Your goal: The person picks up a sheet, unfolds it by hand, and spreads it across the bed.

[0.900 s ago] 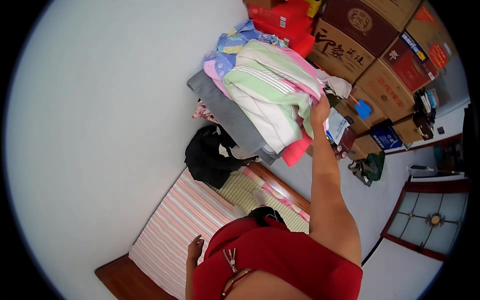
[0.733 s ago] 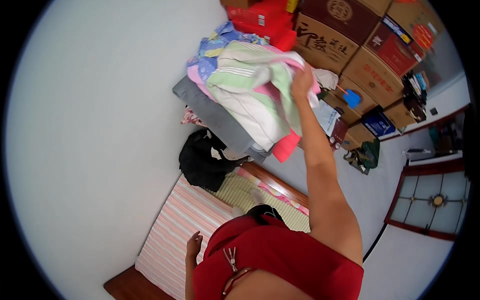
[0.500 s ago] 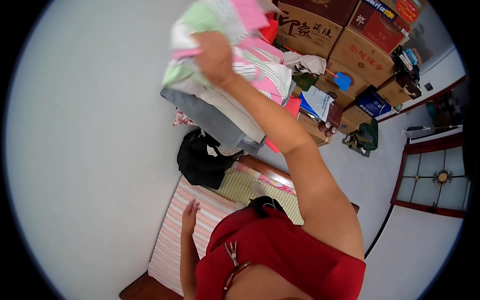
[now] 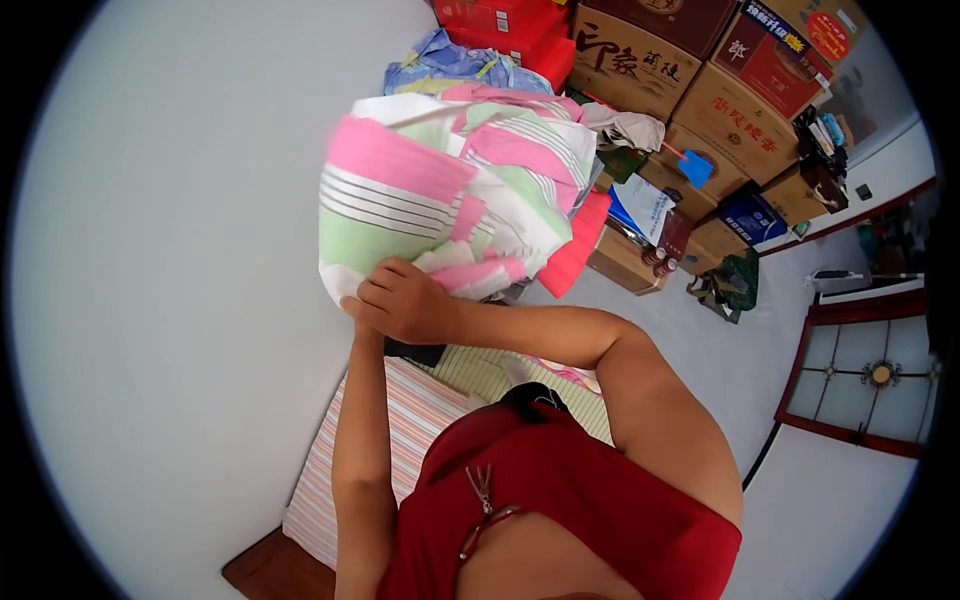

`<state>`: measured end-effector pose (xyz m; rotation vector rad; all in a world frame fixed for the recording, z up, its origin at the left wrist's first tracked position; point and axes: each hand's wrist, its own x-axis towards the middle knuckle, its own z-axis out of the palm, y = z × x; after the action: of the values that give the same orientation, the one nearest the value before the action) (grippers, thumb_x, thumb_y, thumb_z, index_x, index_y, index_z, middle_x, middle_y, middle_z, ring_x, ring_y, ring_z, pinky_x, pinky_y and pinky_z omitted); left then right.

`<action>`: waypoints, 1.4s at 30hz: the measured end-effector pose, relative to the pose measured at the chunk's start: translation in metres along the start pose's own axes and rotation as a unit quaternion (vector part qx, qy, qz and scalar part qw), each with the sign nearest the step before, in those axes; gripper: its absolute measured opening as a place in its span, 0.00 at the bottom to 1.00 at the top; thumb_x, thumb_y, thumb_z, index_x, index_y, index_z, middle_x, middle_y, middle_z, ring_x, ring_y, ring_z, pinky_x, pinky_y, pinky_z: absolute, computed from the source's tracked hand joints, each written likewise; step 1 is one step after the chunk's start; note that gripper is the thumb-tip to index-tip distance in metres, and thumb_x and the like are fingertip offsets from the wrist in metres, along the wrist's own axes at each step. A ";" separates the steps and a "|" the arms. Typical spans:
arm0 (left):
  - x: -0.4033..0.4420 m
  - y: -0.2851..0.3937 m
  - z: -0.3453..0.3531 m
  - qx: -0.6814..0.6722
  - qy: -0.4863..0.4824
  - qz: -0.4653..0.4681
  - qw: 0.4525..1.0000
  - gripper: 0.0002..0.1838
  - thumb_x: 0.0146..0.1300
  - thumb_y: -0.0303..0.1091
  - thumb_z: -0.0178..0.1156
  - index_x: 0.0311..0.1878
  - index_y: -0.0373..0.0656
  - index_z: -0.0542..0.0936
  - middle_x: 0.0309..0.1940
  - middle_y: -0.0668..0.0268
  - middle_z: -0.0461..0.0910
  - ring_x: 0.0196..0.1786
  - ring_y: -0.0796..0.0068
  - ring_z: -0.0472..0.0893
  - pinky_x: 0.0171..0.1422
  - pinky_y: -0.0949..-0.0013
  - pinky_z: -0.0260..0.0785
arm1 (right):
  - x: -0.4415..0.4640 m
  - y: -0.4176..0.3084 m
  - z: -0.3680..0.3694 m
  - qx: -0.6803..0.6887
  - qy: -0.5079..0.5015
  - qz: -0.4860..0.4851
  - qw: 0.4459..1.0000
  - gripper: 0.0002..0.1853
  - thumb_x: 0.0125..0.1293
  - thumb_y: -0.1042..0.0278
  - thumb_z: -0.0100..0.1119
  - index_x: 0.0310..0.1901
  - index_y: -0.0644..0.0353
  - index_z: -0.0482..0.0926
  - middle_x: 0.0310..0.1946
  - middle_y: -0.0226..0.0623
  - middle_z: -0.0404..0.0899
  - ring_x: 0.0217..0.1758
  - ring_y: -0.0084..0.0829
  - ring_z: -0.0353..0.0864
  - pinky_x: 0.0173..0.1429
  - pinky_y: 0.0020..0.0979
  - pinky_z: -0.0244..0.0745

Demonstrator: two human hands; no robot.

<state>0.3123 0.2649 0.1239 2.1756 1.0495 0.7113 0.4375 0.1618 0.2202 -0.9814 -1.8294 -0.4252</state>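
Note:
A pink, green and white striped cloth [image 4: 400,170] with thin dark lines hangs bunched in front of me, its upper part over the clothes pile. My right hand [image 4: 408,303] is closed on its lower edge, knuckles up. Right beside it, my left hand [image 4: 362,313] meets the same edge from below. The left fingers are mostly hidden behind the right hand and the fabric, but they look closed on the cloth. Behind lies a blue patterned cloth [image 4: 465,62]. Part of a black item [image 4: 415,352] shows under my right wrist.
Stacked cardboard boxes [image 4: 735,115] and red boxes [image 4: 510,30] stand at the back. A pale wall [image 4: 180,250] rises close on my left. Below is a bed with a striped sheet [image 4: 420,400] and a woven mat [image 4: 470,370]. A blue fly swatter [image 4: 694,169] lies among the boxes.
My right hand has come down and toward me with the striped cloth, which now hangs spread. The left hand has risen from above the bed to meet it. The blue cloth behind is now uncovered.

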 end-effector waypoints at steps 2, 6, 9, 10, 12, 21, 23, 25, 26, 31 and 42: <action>0.015 0.018 -0.001 -0.143 0.069 -0.056 0.986 0.29 0.65 0.44 0.55 0.65 0.43 0.61 0.58 0.60 0.68 0.54 0.66 0.71 0.54 0.61 0.66 | -0.001 -0.011 -0.008 -0.034 -0.004 0.038 0.999 0.18 0.52 0.63 0.59 0.45 0.60 0.76 0.32 0.33 0.71 0.35 0.32 0.71 0.45 0.33 0.68; 0.048 0.038 -0.015 -0.281 0.136 -0.084 0.946 0.28 0.65 0.45 0.54 0.64 0.43 0.61 0.57 0.60 0.68 0.54 0.66 0.71 0.54 0.60 0.66 | 0.004 -0.012 -0.047 0.075 -0.007 0.172 0.982 0.19 0.54 0.65 0.62 0.48 0.61 0.74 0.38 0.36 0.72 0.40 0.38 0.72 0.48 0.35 0.68; 0.062 0.046 -0.029 -0.325 0.161 -0.085 0.928 0.28 0.66 0.45 0.54 0.64 0.43 0.62 0.57 0.60 0.68 0.54 0.66 0.71 0.54 0.60 0.65 | -0.047 0.011 -0.065 0.038 0.126 0.320 0.938 0.19 0.56 0.74 0.59 0.51 0.63 0.70 0.44 0.42 0.70 0.46 0.40 0.70 0.54 0.36 0.65; 0.065 0.048 -0.034 -0.333 0.167 -0.087 0.924 0.28 0.66 0.45 0.54 0.63 0.42 0.62 0.57 0.60 0.68 0.54 0.66 0.71 0.54 0.60 0.65 | -0.064 0.021 -0.073 0.014 0.157 0.368 0.916 0.23 0.53 0.75 0.58 0.53 0.65 0.69 0.47 0.48 0.71 0.53 0.47 0.68 0.60 0.40 0.61; 0.064 0.049 -0.043 -0.342 0.176 -0.089 0.919 0.27 0.66 0.46 0.53 0.63 0.42 0.62 0.57 0.60 0.68 0.54 0.66 0.71 0.54 0.60 0.65 | -0.092 0.041 -0.089 -0.058 0.179 0.454 0.871 0.27 0.59 0.71 0.57 0.59 0.68 0.61 0.53 0.51 0.64 0.55 0.46 0.66 0.60 0.42 0.61; 0.028 0.031 -0.086 -0.343 0.238 -0.130 0.899 0.26 0.66 0.47 0.52 0.61 0.42 0.63 0.56 0.60 0.69 0.54 0.66 0.70 0.54 0.60 0.65 | -0.060 0.060 -0.126 -0.190 0.100 0.289 0.933 0.43 0.54 0.61 0.65 0.67 0.67 0.52 0.66 0.57 0.51 0.68 0.53 0.53 0.69 0.49 0.46; 0.007 0.020 -0.096 -0.341 0.256 -0.148 0.892 0.26 0.66 0.47 0.52 0.61 0.42 0.63 0.55 0.60 0.69 0.54 0.66 0.70 0.54 0.59 0.65 | -0.043 0.070 -0.121 -0.179 0.119 0.283 0.935 0.46 0.53 0.58 0.66 0.68 0.66 0.50 0.67 0.57 0.49 0.69 0.54 0.51 0.69 0.50 0.44; -0.025 0.006 -0.106 -0.333 0.274 -0.175 0.885 0.26 0.66 0.47 0.52 0.61 0.42 0.63 0.55 0.60 0.69 0.55 0.66 0.70 0.54 0.59 0.65 | -0.034 0.083 -0.111 -0.141 0.129 0.296 0.936 0.52 0.50 0.51 0.68 0.69 0.66 0.48 0.69 0.57 0.46 0.71 0.53 0.47 0.71 0.48 0.41; -0.046 -0.005 -0.111 -0.326 0.283 -0.196 0.881 0.26 0.66 0.48 0.51 0.61 0.42 0.64 0.55 0.59 0.69 0.55 0.65 0.70 0.54 0.59 0.65 | -0.035 0.091 -0.106 -0.113 0.114 0.298 0.941 0.52 0.50 0.51 0.68 0.69 0.66 0.47 0.69 0.57 0.46 0.72 0.53 0.47 0.71 0.48 0.41; -0.231 -0.075 -0.126 -0.281 0.345 -0.359 0.821 0.25 0.67 0.48 0.51 0.60 0.42 0.64 0.54 0.59 0.69 0.55 0.65 0.70 0.54 0.59 0.65 | -0.038 0.123 -0.065 0.080 -0.086 0.258 0.959 0.43 0.55 0.49 0.64 0.67 0.60 0.55 0.63 0.54 0.59 0.67 0.47 0.57 0.68 0.41 0.50; -0.455 -0.063 -0.260 -0.247 0.619 -0.317 0.675 0.24 0.67 0.50 0.49 0.58 0.42 0.65 0.53 0.59 0.69 0.55 0.65 0.70 0.54 0.58 0.64 | -0.007 -0.027 -0.012 0.427 -0.258 0.413 0.762 0.18 0.65 0.57 0.53 0.43 0.66 0.78 0.30 0.32 0.79 0.34 0.23 0.74 0.39 0.29 0.69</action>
<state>-0.1426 -0.0004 0.1612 0.5078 1.7747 1.8817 0.4248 0.1337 0.2230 -1.1388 -1.5208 1.2377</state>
